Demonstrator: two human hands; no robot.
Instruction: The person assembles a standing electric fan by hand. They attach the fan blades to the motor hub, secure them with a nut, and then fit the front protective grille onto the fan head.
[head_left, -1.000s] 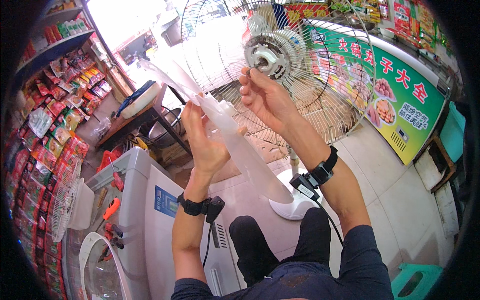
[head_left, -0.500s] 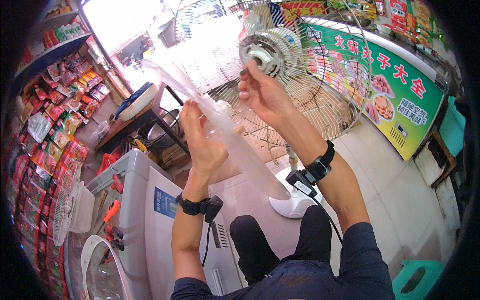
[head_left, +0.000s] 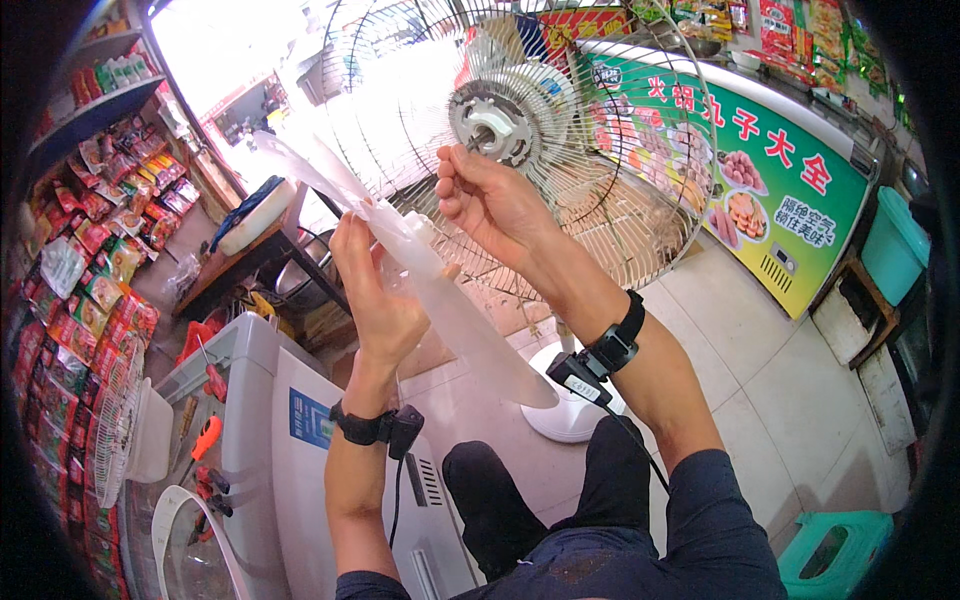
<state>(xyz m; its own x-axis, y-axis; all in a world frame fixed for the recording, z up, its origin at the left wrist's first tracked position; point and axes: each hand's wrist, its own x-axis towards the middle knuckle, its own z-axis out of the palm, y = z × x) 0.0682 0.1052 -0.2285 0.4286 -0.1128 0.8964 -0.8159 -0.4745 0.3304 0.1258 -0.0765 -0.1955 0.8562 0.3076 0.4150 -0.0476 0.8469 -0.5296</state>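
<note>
In the middle of the frame the left hand held the clear fan blade with fingers curled around it, while the right hand, fingers pinched together, reached toward the motor hub inside the wire guard, so the blade probably needed lining up with the hub.

the wire fan guard curves round the motor hub on the right and behind, so the way in to the hub is from the front and lower left. there the right hand sits just below the hub, and the clear fan blade, gripped by the left hand, slants across that opening. the white freezer walls off the lower left. the tiled floor to the right is open as far as the green counter.
</note>
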